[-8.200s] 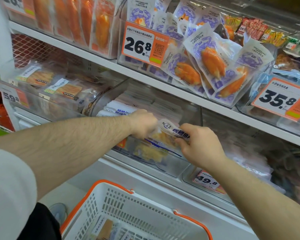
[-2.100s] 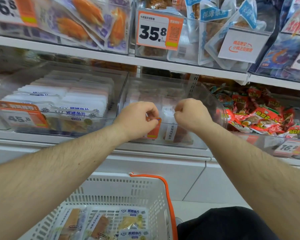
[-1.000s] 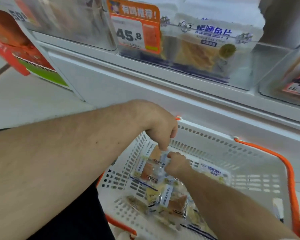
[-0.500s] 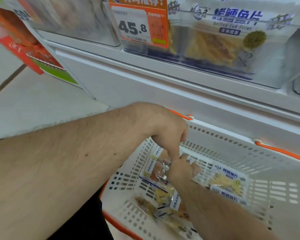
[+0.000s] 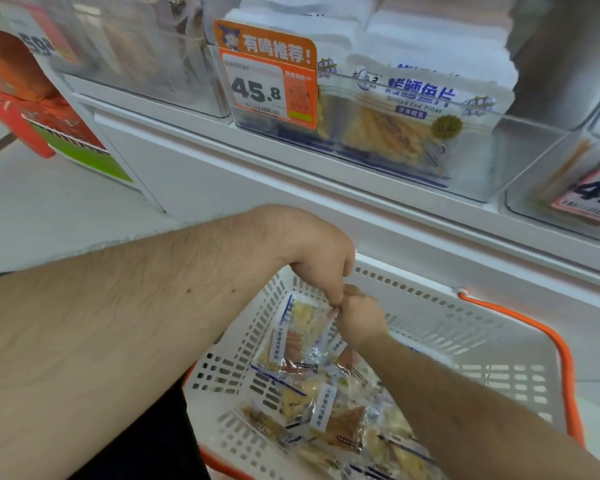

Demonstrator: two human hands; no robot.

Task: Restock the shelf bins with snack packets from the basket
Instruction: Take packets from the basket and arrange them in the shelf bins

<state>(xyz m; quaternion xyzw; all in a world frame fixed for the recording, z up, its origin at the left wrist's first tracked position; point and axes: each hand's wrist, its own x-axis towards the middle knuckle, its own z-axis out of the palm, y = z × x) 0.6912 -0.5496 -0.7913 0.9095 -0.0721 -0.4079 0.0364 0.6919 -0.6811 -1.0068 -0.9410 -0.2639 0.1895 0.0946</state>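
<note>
A: Entry. Both hands are down in the basket (image 5: 430, 306), which sits on the floor below the shelf (image 5: 326, 188). Left hand (image 5: 321, 268) and right hand (image 5: 359, 318) meet over one packet (image 5: 298, 336), which hangs upright from its top edge against the left wall of the basket.

B: State of each grip?

A: Left grip: fingers curled down, tips pinching the packet's top corner. Right grip: fingers curled, closed on the same top edge just beside the left. The exact finger contact on the right is partly hidden by the knuckles.

B: Other stock?

A: A loose pile (image 5: 336, 410) of similar clear packets lies flat on the basket floor, overlapping. Above, a clear bin (image 5: 534, 147) already stands full of cod fillet bags (image 5: 413, 109), with the price tag (image 5: 271, 77) reading 45.8 clipped on its front.

B: Handling notes?

A: Judgement only. Packet looks light, a thin glossy film around flat dried pieces. It will flop and may slide between dry fingers. The sealed top seam is the stiffest part, so it is the place to hold. Squeezing the middle risks cracking the contents.

B: Risk?

A: Neighbouring packets may cling and lift along with it. Which bin it belongs in I cannot tell.
</note>
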